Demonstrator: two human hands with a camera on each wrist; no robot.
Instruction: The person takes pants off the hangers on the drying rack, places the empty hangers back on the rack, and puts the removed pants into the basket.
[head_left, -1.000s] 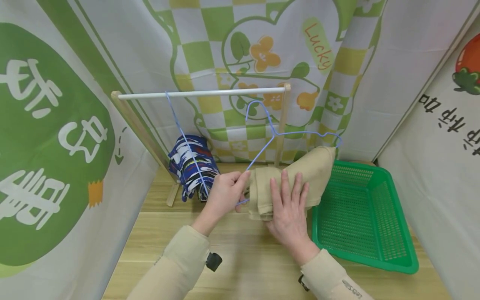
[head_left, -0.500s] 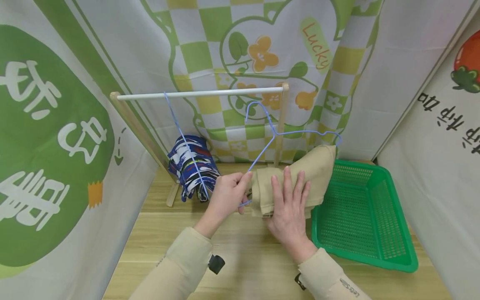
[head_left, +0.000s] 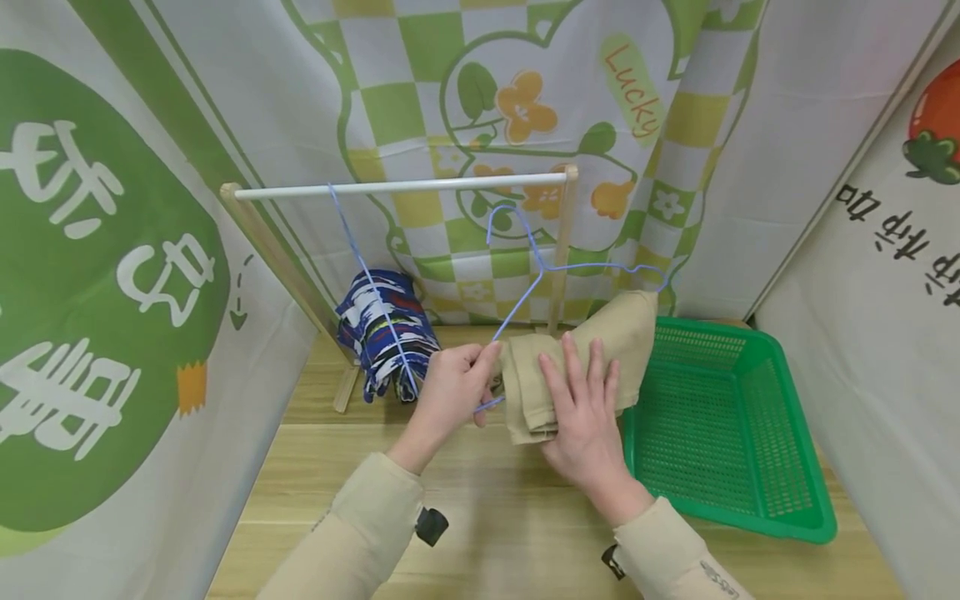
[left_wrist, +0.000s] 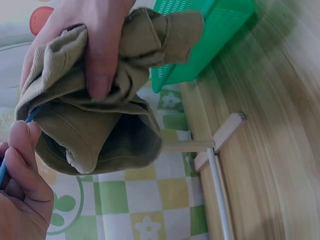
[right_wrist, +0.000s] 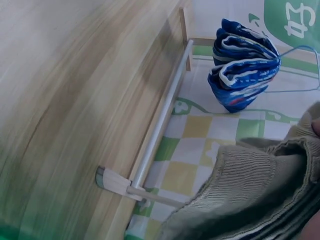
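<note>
My left hand [head_left: 452, 383] grips the left end of a blue wire hanger [head_left: 543, 270], its hook pointing up. Folded over the hanger's lower bar is a khaki garment [head_left: 630, 337]. My right hand [head_left: 588, 429] holds this garment, fingers spread across the top. In the left wrist view, the right thumb [left_wrist: 100, 75] presses the cloth from the other side, and the garment [left_wrist: 75, 130] hangs in an open loop of fabric. Left fingers [left_wrist: 25, 150] pinch the blue wire there. The lower bar is mostly hidden by cloth.
A wooden rack with a white rail [head_left: 405, 187] stands behind the hands. From its left part hangs another blue hanger carrying a folded blue patterned garment [head_left: 386, 325]. To the right, a green plastic basket [head_left: 795, 417] sits on the wooden table [head_left: 487, 517].
The hanger and khaki garment have shifted slightly left at their right end. My right hand has slid a little lower and rightward on the cloth. The left hand stays almost in place.
</note>
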